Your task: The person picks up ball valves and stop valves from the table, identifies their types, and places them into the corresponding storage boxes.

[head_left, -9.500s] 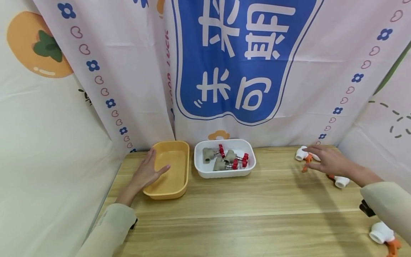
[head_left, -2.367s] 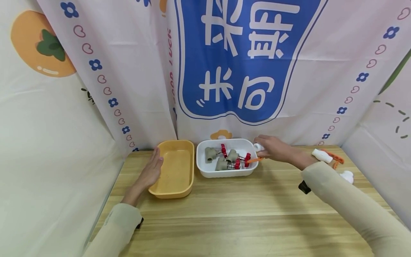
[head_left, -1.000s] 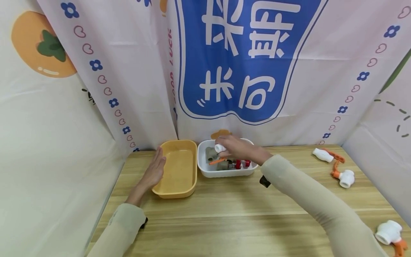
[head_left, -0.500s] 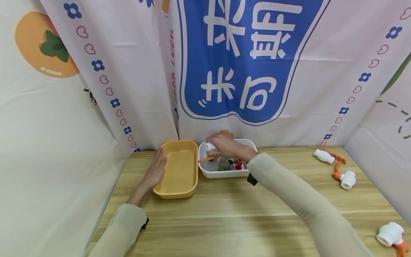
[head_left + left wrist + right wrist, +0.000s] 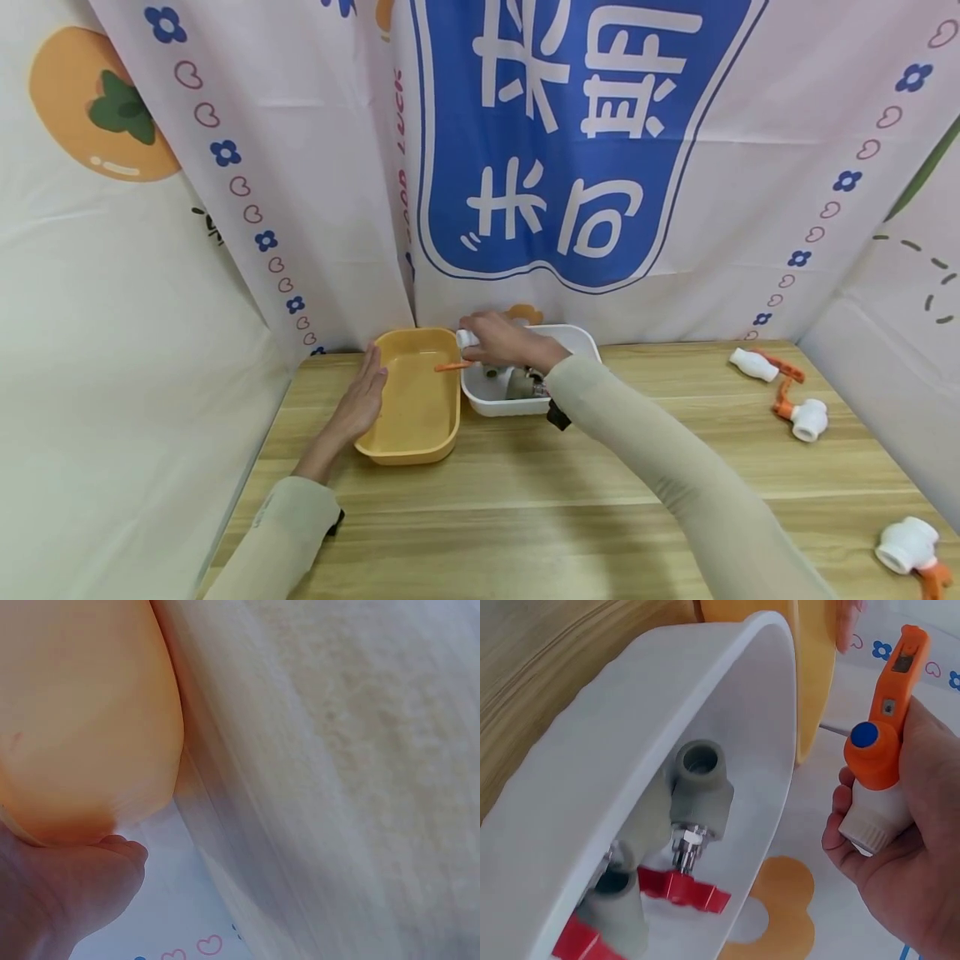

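My right hand (image 5: 501, 340) grips a white plastic ball valve (image 5: 875, 810) with an orange lever handle (image 5: 897, 682), over the left end of the white tray (image 5: 517, 408). In the head view the lever reaches across the rim of the yellow tray (image 5: 408, 458). My left hand (image 5: 363, 402) rests along the yellow tray's left side, fingers straight; no objects show inside that tray. Several grey stop valves (image 5: 703, 791) with red wheel handles (image 5: 682, 891) lie in the white tray, partly hidden by my right hand in the head view.
On the table's right side lie two white ball valves, a far one (image 5: 753, 364) and one nearer me (image 5: 810, 419). Another white ball valve (image 5: 907, 545) sits at the near right edge. A printed curtain (image 5: 675, 308) hangs right behind both trays.
My right hand reached to the right, took up a ball valve and carried it left over the white tray to the yellow tray's rim. My left hand stayed at the yellow tray, which shifted slightly right.
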{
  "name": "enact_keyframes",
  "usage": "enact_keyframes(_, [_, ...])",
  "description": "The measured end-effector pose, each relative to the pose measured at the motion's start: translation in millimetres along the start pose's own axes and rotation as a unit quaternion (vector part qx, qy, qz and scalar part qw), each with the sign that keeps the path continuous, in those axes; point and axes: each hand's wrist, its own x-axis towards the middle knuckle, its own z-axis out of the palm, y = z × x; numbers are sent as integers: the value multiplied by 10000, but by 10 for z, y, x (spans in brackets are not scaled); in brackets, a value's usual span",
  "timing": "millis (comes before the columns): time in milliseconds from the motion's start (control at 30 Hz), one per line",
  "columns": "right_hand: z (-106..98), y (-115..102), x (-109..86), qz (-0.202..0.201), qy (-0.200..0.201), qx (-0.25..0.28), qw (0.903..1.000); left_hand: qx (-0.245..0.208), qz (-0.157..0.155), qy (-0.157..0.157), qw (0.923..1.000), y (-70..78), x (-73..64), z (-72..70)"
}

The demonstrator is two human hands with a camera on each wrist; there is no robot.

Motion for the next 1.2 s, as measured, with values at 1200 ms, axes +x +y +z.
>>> enact_keyframes(1200, [304, -468, 621, 594, -257, -726, 9953, 31, -30, -48, 10000, -26, 12, -10])
